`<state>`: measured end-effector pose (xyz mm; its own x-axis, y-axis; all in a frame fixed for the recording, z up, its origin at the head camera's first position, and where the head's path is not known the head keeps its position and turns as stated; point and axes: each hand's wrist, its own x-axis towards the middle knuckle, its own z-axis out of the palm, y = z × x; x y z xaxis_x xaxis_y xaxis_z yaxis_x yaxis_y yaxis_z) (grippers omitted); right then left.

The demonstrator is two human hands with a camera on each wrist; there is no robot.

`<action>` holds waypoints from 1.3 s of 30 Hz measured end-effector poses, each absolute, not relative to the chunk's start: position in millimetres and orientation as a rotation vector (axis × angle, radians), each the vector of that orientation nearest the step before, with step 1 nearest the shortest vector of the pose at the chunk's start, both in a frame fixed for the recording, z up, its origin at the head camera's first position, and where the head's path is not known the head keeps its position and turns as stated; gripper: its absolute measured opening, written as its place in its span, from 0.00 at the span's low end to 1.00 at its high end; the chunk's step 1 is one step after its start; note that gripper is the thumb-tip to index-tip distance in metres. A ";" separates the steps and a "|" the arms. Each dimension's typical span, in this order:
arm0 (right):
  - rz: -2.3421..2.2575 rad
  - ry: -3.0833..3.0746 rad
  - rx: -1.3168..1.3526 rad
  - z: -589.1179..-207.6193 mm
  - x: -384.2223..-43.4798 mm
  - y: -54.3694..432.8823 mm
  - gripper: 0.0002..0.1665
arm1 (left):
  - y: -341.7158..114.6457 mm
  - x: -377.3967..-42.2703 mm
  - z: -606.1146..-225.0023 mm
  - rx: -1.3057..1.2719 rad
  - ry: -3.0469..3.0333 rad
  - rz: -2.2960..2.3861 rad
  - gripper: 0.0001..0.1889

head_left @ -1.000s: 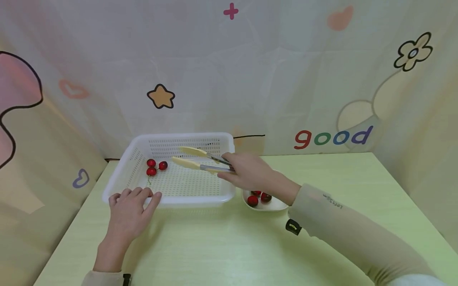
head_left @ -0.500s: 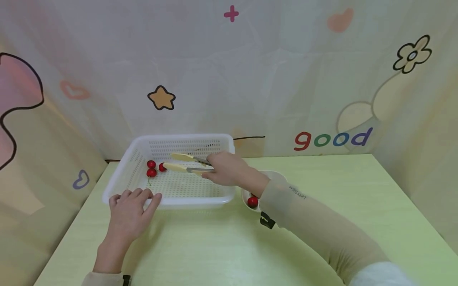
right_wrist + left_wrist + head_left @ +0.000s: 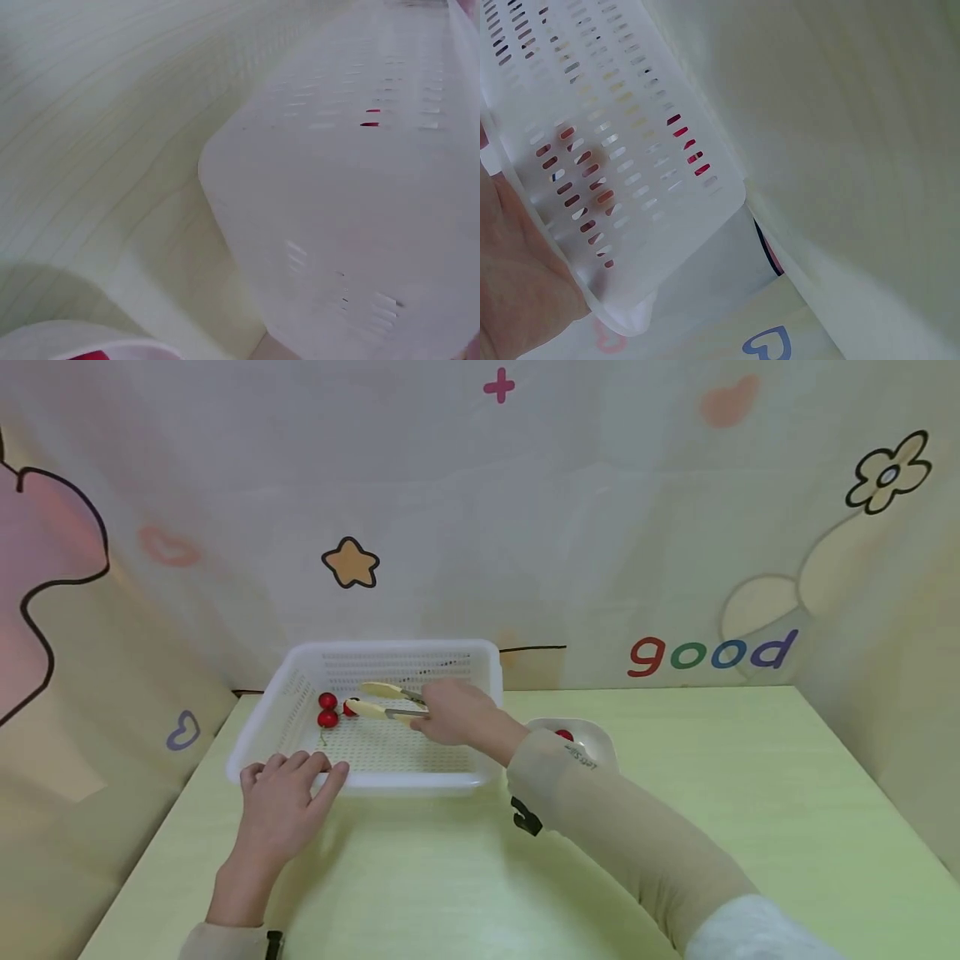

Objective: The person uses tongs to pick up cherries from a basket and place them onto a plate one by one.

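A white perforated basket [image 3: 420, 781] stands at the back of the table. My left hand [image 3: 281, 806] grips its front rim near the left corner; in the left wrist view, fingers show through the slots of the basket wall [image 3: 641, 247]. My right hand [image 3: 461, 714] holds metal tongs [image 3: 367, 708] with yellow tips over the basket. The tong tips are spread, the nearer one overlapping a cherry [image 3: 350, 707] in view; whether they touch is unclear. Two more cherries [image 3: 327, 718] lie just left of it, one with a green stem. My right hand is out of the right wrist view.
Right of the basket sits a small white dish [image 3: 600, 745] with a red cherry [image 3: 564, 735] showing; my right forearm hides much of it. Pale wood-grain table [image 3: 420, 877] extends in front. A printed curtain [image 3: 570, 527] hangs behind and at both sides.
My right hand has moved left with the tongs, bringing their tips to the right-hand cherry in the basket. My left hand stays on the rim. The view has shifted slightly.
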<state>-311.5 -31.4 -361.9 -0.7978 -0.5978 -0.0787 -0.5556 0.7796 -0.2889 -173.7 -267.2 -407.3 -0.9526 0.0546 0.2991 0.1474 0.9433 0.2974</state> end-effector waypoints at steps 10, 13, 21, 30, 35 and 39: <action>-0.347 2.809 -0.889 -366.2 -316.1 -42.1 0.26 | -265.6 -175.0 -406.6 -0.146 -2.807 -0.446 0.25; -0.345 2.812 -0.885 -369.2 -317.2 -44.6 0.27 | -265.1 -175.6 -407.2 -0.149 -2.808 -0.446 0.25; -0.294 2.819 -0.872 -375.0 -319.3 -47.7 0.26 | -263.1 -177.3 -408.9 -0.150 -2.810 -0.442 0.25; -0.296 2.813 -0.894 -374.6 -316.3 -47.4 0.28 | -262.7 -176.4 -408.1 -0.142 -2.803 -0.438 0.25; -0.306 2.818 -0.904 -373.3 -314.7 -47.9 0.29 | -263.8 -175.6 -408.3 -0.138 -2.797 -0.444 0.24; -0.317 2.813 -0.912 -371.5 -313.1 -49.1 0.30 | -265.2 -175.1 -408.6 -0.137 -2.797 -0.443 0.24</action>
